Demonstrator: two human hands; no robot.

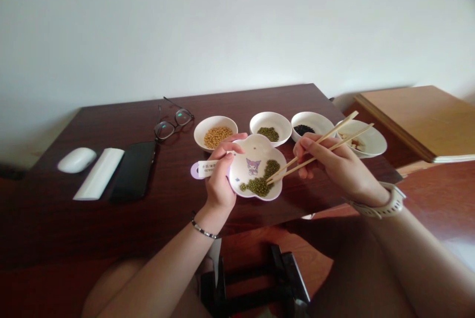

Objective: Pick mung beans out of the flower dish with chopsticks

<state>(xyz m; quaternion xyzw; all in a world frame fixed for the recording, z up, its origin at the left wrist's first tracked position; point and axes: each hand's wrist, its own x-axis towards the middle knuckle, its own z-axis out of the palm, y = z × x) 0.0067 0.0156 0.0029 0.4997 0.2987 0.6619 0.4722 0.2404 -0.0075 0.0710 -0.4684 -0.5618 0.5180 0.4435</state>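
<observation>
Flower-shaped dish [260, 144] sits front-centre on the bench [148, 219], cartoon print in the middle, green beans [260, 186] heaped in its near-right part. From my feed: L hand [219, 179] is closed on the dish's left rim, thumb over the edge. R hand [334, 164] is wrapped round the chopsticks [319, 149]; the tips are nearly together, down in the green beans. Can't tell if a bean is pinched, too small.

Just behind the dish, a row L to R: bowl w/ yellow beans [206, 125], bowl w/ green beans [272, 119], bowl w/ black beans [317, 120], and a 4th dish [373, 145] w/ brownish bits, partly behind the chopsticks. Purple-and-white tag [202, 168] lies by the L hand's fingers.

Further left on the bench: glasses [172, 124], black phone [134, 174], white bar [98, 173] and white mouse [76, 159]. Watch [388, 204] on R wrist, bracelet [203, 230] on L.
</observation>
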